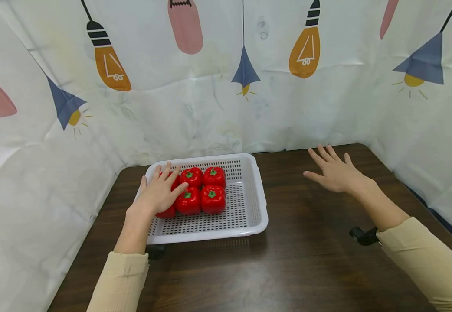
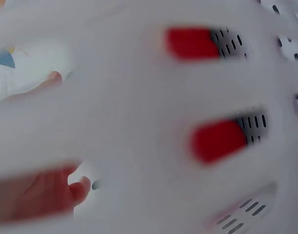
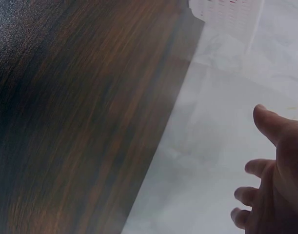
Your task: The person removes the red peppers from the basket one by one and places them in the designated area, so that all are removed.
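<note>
A white plastic basket [image 1: 262,195] with a slotted floor holds several glossy red bell peppers [image 1: 213,199] with green stem ends, grouped toward its left half. Over the basket's left side my left hand [image 1: 157,193] is spread with straight fingers, overlapping the leftmost peppers in the head view. Through slots in the blurred basket wall [image 2: 134,122], the left wrist view catches bits of red pepper [image 2: 219,141] and part of the hand. My right hand [image 1: 337,173] hovers with fingers spread above the table's right back part, apart from the basket and holding nothing.
The dark wood-grain table [image 1: 288,264] stretches in front and to the right of the basket. White sheeting [image 1: 218,112] printed with lamps and bulbs surrounds it at the back and both sides. A black strap piece [image 1: 363,236] sits by the right wrist.
</note>
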`<state>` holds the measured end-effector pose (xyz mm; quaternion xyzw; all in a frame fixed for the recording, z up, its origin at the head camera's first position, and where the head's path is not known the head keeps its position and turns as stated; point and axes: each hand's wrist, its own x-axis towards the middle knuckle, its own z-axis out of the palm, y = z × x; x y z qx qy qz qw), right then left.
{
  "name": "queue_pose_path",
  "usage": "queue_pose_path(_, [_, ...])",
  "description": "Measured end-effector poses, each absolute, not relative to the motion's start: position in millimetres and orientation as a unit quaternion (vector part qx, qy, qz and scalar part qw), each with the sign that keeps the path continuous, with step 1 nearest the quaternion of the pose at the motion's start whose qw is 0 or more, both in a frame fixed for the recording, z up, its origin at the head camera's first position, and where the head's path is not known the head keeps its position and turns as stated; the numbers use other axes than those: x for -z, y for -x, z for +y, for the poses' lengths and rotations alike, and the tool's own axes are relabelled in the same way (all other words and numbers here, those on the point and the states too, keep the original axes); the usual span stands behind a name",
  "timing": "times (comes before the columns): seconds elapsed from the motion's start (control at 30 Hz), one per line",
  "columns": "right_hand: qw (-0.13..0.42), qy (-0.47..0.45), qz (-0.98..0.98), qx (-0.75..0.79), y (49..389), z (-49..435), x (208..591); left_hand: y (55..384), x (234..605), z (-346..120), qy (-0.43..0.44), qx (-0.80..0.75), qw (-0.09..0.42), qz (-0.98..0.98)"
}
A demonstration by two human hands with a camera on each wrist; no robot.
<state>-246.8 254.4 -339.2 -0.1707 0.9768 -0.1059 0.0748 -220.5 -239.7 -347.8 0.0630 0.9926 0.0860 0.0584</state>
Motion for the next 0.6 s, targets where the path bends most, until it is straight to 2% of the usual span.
queue_pose_path(0.6, [0.074, 0.172, 0.977, 0.103, 244.2, 253.2, 336.1, 220.4, 350.0, -241.1, -0.067, -0.095, 0.056, 0.992])
